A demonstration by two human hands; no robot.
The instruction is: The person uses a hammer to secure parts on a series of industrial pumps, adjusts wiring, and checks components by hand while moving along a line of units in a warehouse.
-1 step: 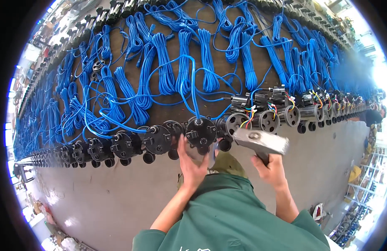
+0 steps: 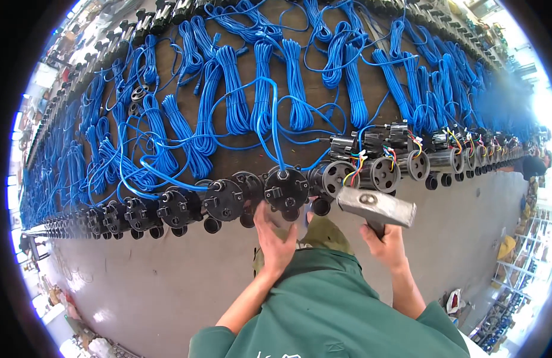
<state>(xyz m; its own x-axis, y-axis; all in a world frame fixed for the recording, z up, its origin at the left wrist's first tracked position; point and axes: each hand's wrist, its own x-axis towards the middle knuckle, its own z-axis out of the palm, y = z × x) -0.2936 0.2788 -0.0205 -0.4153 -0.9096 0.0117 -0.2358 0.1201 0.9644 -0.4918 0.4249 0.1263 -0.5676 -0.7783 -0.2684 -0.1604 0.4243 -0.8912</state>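
My right hand (image 2: 384, 246) grips the handle of a grey steel hammer (image 2: 376, 206), its head held level just in front of the bench edge. My left hand (image 2: 274, 236) reaches up under a black round pump motor (image 2: 286, 188) with a blue cable, fingers spread and touching its lower rim. That motor stands in a long row of black motors (image 2: 186, 206) along the bench front. To the right, grey capless motors (image 2: 384, 174) show coloured wires.
Coiled blue cables (image 2: 261, 89) cover the brown bench (image 2: 240, 155) behind the row. Below is a grey concrete floor (image 2: 138, 280). Shelves with goods (image 2: 514, 268) stand at the far right. My green clothing (image 2: 323, 310) fills the lower edge.
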